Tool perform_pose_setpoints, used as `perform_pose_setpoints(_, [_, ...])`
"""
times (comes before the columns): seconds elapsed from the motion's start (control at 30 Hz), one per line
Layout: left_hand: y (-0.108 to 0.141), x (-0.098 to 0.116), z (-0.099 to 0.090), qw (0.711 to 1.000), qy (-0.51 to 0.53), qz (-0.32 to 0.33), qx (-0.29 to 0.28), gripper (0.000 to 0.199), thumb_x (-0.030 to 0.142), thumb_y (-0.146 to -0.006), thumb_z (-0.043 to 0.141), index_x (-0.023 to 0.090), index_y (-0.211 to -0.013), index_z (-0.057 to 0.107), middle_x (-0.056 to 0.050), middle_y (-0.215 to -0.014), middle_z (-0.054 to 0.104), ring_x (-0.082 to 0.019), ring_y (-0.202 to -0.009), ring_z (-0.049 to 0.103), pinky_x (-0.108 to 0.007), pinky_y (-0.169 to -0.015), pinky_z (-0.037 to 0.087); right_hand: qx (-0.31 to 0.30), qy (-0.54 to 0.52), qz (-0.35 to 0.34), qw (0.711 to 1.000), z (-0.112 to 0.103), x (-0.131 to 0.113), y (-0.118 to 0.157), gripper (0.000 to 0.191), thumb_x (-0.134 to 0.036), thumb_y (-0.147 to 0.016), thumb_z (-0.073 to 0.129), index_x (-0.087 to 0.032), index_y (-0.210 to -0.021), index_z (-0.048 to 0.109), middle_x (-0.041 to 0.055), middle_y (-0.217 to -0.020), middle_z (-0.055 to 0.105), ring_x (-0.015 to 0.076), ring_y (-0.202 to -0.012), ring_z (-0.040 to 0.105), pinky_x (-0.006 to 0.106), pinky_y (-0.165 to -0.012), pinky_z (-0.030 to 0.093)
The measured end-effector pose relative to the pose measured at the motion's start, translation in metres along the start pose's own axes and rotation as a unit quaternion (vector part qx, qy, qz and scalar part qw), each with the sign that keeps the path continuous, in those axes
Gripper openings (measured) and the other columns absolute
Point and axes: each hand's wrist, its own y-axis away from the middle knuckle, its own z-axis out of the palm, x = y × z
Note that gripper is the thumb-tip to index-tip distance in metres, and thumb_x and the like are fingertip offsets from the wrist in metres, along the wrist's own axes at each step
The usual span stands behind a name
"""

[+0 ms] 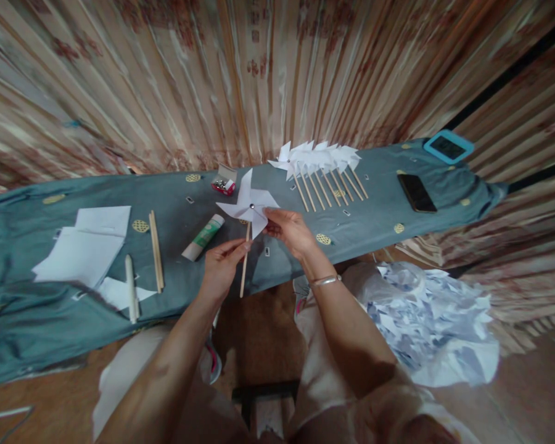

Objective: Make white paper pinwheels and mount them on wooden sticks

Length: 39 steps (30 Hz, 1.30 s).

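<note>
A white paper pinwheel with a silver pin at its centre is held up over the front part of the table. My left hand is closed, pinching the pinwheel's wooden stick just below the blades. The thumb and fingers of my right hand grip a blade at the right side; some of those fingers are hidden behind the paper. Behind the pinwheel stands a small red box of pins with its flap up. A green and white glue stick lies left of my left hand.
Several finished pinwheels lie in a row at the back. White paper sheets, loose wooden sticks and a white pen-like tool lie left. A phone and blue-framed device are right; a bag of paper scraps sits below.
</note>
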Motion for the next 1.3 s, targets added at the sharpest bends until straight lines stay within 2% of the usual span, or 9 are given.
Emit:
perform_pose_setpoints(0.3, [0.0, -0.001, 0.0, 1.0, 0.022, 0.008, 0.003, 0.045, 0.049, -0.046, 0.089, 0.018, -0.078, 0.08, -0.004, -0.078, 0.076, -0.015, -0.07, 0.061, -0.027, -0.071, 0.047, -0.025, 0.0, -0.002, 1.0, 0.004, 0.004, 0.003, 0.032, -0.046, -0.061, 0.085, -0.018, -0.061, 0.067, -0.001, -0.058, 0.069, 0.0091, -0.054, 0.058, 0.021, -0.053, 0.041])
perform_pose_setpoints(0.43, [0.0, -0.001, 0.001, 0.999, 0.038, 0.014, -0.005, 0.043, 0.048, -0.048, 0.09, 0.019, -0.078, 0.08, -0.003, -0.076, 0.075, -0.014, -0.068, 0.059, -0.026, -0.07, 0.046, -0.027, 0.021, 0.0, 0.999, 0.006, 0.004, 0.004, 0.032, -0.046, -0.067, 0.082, -0.018, -0.062, 0.067, 0.0006, -0.059, 0.07, 0.009, -0.054, 0.058, 0.021, -0.053, 0.042])
perform_pose_setpoints(0.67, [-0.001, -0.002, 0.0, 0.999, 0.035, 0.015, -0.001, 0.044, 0.048, -0.047, 0.09, 0.018, -0.077, 0.08, -0.004, -0.076, 0.075, -0.014, -0.068, 0.059, -0.026, -0.07, 0.046, -0.031, 0.021, 0.015, 0.999, 0.008, 0.005, 0.006, 0.026, -0.035, -0.079, 0.074, -0.017, -0.062, 0.068, 0.0013, -0.06, 0.072, 0.0066, -0.053, 0.058, 0.018, -0.054, 0.04])
perform_pose_setpoints(0.9, [-0.004, -0.003, -0.002, 0.999, 0.039, 0.016, 0.005, 0.048, 0.052, -0.043, 0.09, 0.018, -0.075, 0.079, -0.004, -0.075, 0.075, -0.014, -0.066, 0.059, -0.026, -0.067, 0.046, -0.041, 0.042, 0.023, 0.998, 0.005, 0.0, 0.01, 0.031, -0.046, -0.071, 0.079, -0.017, -0.064, 0.071, 0.0003, -0.058, 0.071, 0.0062, -0.051, 0.057, 0.018, -0.052, 0.039])
perform_pose_setpoints(1.0, [-0.005, -0.004, -0.003, 0.999, 0.037, 0.015, 0.004, 0.048, 0.052, -0.044, 0.09, 0.018, -0.077, 0.08, -0.006, -0.078, 0.076, -0.014, -0.068, 0.06, -0.025, -0.067, 0.046, -0.009, 0.048, 0.002, 0.999, -0.002, -0.005, 0.009, 0.037, -0.053, -0.063, 0.082, -0.017, -0.061, 0.07, -0.0003, -0.054, 0.067, 0.0058, -0.047, 0.053, 0.019, -0.049, 0.037])
perform_pose_setpoints(1.13, [-0.004, -0.003, -0.002, 0.999, 0.043, 0.004, -0.005, 0.049, 0.053, -0.042, 0.091, 0.019, -0.075, 0.08, -0.007, -0.079, 0.076, -0.015, -0.07, 0.06, -0.026, -0.066, 0.046, 0.074, 0.017, -0.084, 0.994, -0.014, -0.008, 0.001, 0.041, -0.057, -0.055, 0.083, -0.019, -0.059, 0.068, -0.0024, -0.052, 0.063, 0.0051, -0.045, 0.044, 0.021, -0.046, 0.03])
perform_pose_setpoints(1.23, [-0.002, -0.002, 0.0, 0.999, 0.049, -0.015, -0.015, 0.05, 0.054, -0.038, 0.092, 0.018, -0.071, 0.079, -0.007, -0.076, 0.076, -0.015, -0.067, 0.059, -0.025, -0.064, 0.045, 0.13, -0.002, -0.143, 0.981, -0.02, -0.008, -0.007, 0.041, -0.054, -0.049, 0.086, -0.02, -0.063, 0.068, -0.0024, -0.061, 0.067, 0.0065, -0.052, 0.049, 0.022, -0.053, 0.037])
perform_pose_setpoints(1.3, [0.0, 0.0, 0.001, 0.998, 0.047, -0.026, -0.027, 0.051, 0.054, -0.037, 0.092, 0.018, -0.07, 0.079, -0.008, -0.077, 0.076, -0.014, -0.066, 0.058, -0.025, -0.062, 0.044, 0.137, 0.003, -0.156, 0.978, -0.02, -0.007, -0.011, 0.042, -0.054, -0.048, 0.086, -0.021, -0.067, 0.069, -0.0026, -0.065, 0.068, 0.0082, -0.058, 0.053, 0.023, -0.058, 0.041])
